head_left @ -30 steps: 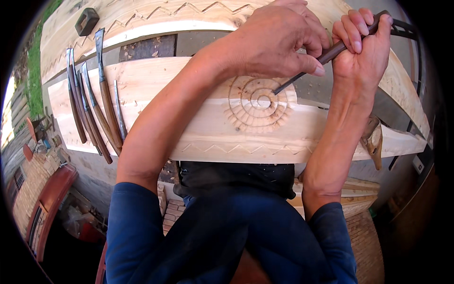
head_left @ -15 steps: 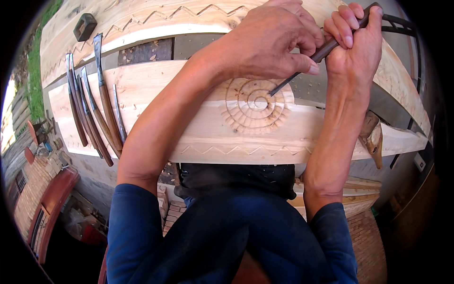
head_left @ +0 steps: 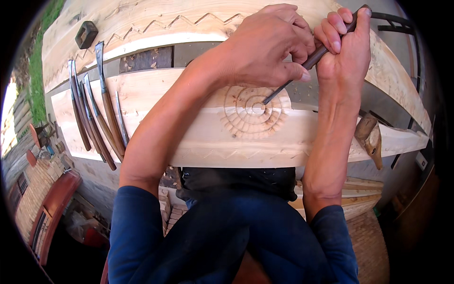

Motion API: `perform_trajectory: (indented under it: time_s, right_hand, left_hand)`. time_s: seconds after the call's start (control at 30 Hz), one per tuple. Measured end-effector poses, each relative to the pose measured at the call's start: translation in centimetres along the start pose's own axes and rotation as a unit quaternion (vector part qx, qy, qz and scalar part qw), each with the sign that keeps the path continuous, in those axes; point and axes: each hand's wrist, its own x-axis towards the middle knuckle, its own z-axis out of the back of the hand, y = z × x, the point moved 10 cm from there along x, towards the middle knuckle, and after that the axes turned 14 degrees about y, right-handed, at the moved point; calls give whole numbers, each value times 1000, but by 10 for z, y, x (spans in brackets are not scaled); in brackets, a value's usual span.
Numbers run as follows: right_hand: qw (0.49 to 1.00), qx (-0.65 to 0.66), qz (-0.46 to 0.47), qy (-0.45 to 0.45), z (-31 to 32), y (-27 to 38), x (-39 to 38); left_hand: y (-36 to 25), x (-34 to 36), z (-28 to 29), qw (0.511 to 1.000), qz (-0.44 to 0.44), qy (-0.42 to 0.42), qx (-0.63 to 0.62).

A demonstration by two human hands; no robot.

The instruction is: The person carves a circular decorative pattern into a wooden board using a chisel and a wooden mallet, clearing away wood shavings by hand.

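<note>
While hands [head_left: 269, 47] [head_left: 343, 59] hold a chisel [head_left: 314, 58] — carved rings [head_left: 253, 124] encircle its tip [head_left: 265, 101].

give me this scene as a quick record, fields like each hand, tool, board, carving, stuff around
right hand: wrapped around the dark handle of a chisel
left hand: curled beside the chisel's lower handle; exact contact unclear
chisel: slanted, tip near the center of the carving
carving: round, ringed, with scalloped outer edge
board: pale wood, lying across in front of the person
at left: several chisels with brown handles, side by side
at right: brown wooden piece on the board
beyond: dark angular block on the far board
</note>
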Motion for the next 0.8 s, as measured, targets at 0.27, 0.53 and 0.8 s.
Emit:
perform_trajectory:
  time_s: [0.27, 0.53, 0.8]
  right_hand:
    - [992, 109, 0, 67, -6, 26, -6]
    - [995, 41, 37, 77, -22, 33, -11]
    - [997, 31, 34, 57, -37, 27, -15]
  left_hand:
    - [10, -6, 3, 998, -8, -69, -13]
    - [9, -6, 4, 997, -17, -74, -14]
    - [9, -7, 6, 997, -19, -67, -27]
